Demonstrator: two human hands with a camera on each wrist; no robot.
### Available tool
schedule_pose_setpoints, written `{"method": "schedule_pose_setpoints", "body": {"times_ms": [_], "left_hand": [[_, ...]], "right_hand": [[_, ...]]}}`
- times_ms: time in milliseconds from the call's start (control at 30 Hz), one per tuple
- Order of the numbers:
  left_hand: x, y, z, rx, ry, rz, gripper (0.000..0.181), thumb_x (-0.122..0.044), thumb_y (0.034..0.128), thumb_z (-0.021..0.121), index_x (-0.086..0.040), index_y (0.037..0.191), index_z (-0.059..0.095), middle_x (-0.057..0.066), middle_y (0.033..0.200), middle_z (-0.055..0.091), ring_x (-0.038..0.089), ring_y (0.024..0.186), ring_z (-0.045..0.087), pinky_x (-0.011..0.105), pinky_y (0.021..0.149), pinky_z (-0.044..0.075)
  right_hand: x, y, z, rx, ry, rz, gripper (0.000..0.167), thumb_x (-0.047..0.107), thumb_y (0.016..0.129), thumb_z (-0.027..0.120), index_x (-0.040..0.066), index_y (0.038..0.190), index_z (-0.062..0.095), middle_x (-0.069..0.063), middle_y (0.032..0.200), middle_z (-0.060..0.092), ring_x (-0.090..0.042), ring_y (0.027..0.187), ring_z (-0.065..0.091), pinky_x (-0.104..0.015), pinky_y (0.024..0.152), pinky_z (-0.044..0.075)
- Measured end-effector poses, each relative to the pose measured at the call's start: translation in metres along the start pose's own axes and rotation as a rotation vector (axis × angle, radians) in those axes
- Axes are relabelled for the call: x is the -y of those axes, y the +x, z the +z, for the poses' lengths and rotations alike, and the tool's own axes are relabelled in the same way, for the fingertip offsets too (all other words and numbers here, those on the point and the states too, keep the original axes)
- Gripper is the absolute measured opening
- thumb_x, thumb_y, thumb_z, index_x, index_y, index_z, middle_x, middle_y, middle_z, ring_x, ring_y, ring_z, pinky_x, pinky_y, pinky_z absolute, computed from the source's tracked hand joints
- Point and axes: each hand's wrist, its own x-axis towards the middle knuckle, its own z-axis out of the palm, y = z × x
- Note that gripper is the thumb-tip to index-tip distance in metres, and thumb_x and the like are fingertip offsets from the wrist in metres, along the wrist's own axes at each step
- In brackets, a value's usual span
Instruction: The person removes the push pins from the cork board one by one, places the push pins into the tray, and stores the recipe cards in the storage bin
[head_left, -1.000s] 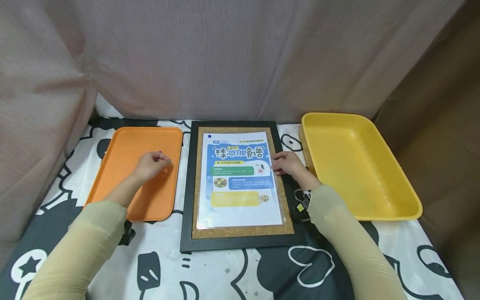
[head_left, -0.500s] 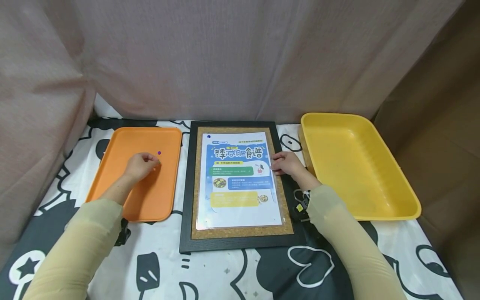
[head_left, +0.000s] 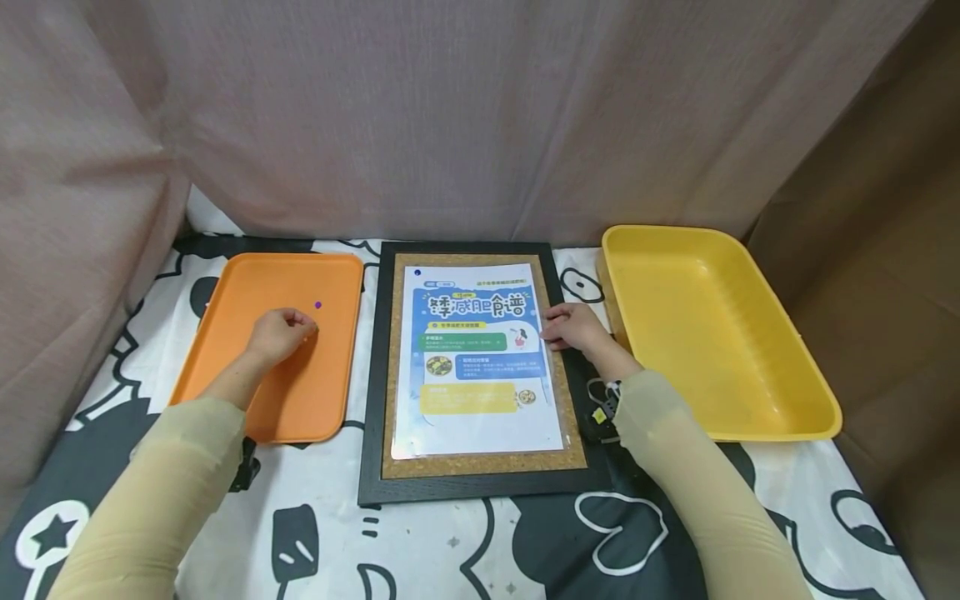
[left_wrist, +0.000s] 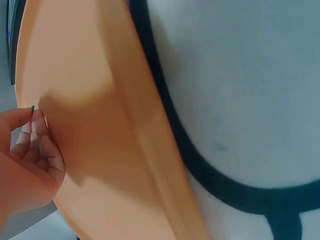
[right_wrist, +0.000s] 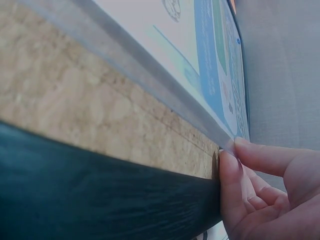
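Over the orange tray (head_left: 262, 400), my left hand (head_left: 279, 337) pinches a small green thumbtack (left_wrist: 33, 108) between thumb and forefinger; only a sliver of it shows. A purple thumbtack (head_left: 318, 305) lies on the tray just beyond those fingertips. To the right is a black-framed cork board (head_left: 487, 483) bearing a laminated printed sheet (head_left: 480, 437). At the sheet's top left corner sits a blue thumbtack (head_left: 417, 272). My right hand (head_left: 577, 327) pinches the sheet's right edge between thumb and forefinger, and in the right wrist view that edge stands slightly off the cork.
A deep yellow bin (head_left: 720, 333) stands at the right, close to the right forearm. Beneath everything is a black and white patterned cloth (head_left: 420, 550). Grey-brown curtains (head_left: 450, 117) hang behind and at both sides.
My left hand has drawn left across the orange tray, away from the purple thumbtack, which now shows fully. It hardly moves in the last half second. The right hand stays at the sheet's edge.
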Motion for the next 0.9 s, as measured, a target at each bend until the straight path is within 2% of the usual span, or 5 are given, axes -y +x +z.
{"method": "schedule_pose_setpoints", "body": {"times_ms": [233,433,567,667,900], "left_hand": [[-0.001,0.000,-0.001,0.011,-0.008,0.008,0.029,-0.022,0.0973,0.045,0.001,0.111,0.054,0.015,0.100,0.050,0.026,0.090,0.045,0.028,0.072,0.038],[-0.011,0.002,-0.011,0.009,-0.032,0.071,0.031,-0.023,0.0969,0.045,0.003,0.111,0.055,0.019,0.105,0.057,0.024,0.088,0.048,0.025,0.069,0.040],[-0.032,0.007,-0.018,-0.012,-0.041,0.124,0.034,-0.026,0.0967,0.046,0.003,0.112,0.055,0.021,0.111,0.057,0.025,0.090,0.049,0.027,0.072,0.040],[-0.052,0.014,-0.018,-0.017,-0.037,0.164,0.034,-0.028,0.0968,0.046,0.002,0.111,0.055,0.020,0.109,0.057,0.025,0.089,0.051,0.028,0.071,0.040],[-0.099,0.040,0.003,-0.024,-0.022,0.251,0.028,-0.022,0.0939,0.050,0.003,0.104,0.059,0.012,0.094,0.058,0.015,0.073,0.047,0.024,0.064,0.039]], "right_hand": [[0.000,-0.001,-0.001,-0.002,-0.007,0.002,0.046,0.008,0.089,0.062,0.001,0.132,0.047,-0.020,0.117,0.059,-0.017,0.082,0.061,-0.019,0.067,0.053],[0.000,-0.002,-0.003,0.003,-0.009,0.004,0.047,0.009,0.088,0.062,0.002,0.132,0.047,-0.020,0.119,0.059,-0.020,0.086,0.061,-0.019,0.068,0.053],[0.000,-0.002,-0.002,-0.003,0.003,0.004,0.047,0.007,0.088,0.062,0.001,0.131,0.047,-0.020,0.117,0.059,-0.017,0.082,0.060,-0.017,0.065,0.052],[0.001,-0.002,0.000,-0.007,0.018,-0.005,0.046,0.005,0.087,0.063,0.000,0.130,0.048,-0.021,0.114,0.059,-0.013,0.076,0.060,-0.017,0.062,0.052],[0.001,-0.002,-0.001,-0.003,0.015,-0.009,0.045,0.004,0.087,0.062,-0.001,0.130,0.049,-0.019,0.110,0.059,-0.012,0.073,0.058,-0.018,0.062,0.052]]}}
